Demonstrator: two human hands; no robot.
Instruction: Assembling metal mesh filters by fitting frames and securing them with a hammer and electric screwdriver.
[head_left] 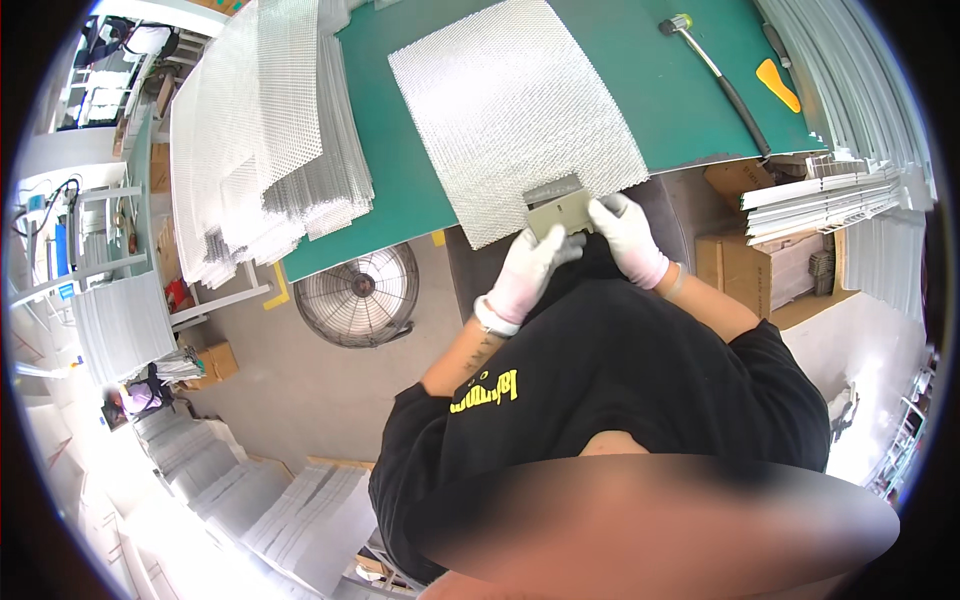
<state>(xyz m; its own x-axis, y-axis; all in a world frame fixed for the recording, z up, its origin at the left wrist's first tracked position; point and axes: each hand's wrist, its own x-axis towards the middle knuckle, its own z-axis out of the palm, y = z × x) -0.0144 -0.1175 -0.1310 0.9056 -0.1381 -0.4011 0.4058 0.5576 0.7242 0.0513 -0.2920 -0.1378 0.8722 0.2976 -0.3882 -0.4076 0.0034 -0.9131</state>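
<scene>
Both gloved hands grip a small grey metal strip [556, 208] at the near edge of the mesh sheet [515, 110] on the green counter [640, 90]. The left hand [530, 272] seems to pinch from below, the right hand [628, 236] clasps its right end; long axis runs left-right.

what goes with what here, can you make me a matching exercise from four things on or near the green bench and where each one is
Things:
1. metal strip
2. mallet
3. stack of mesh sheets
4. round fan

Places:
a. on the floor below the bench edge
b. far right of the green bench
c. piled at the bench's left end
d. held in both gloved hands, left hand and right hand

Pairs: 1-d, 2-b, 3-c, 4-a
</scene>
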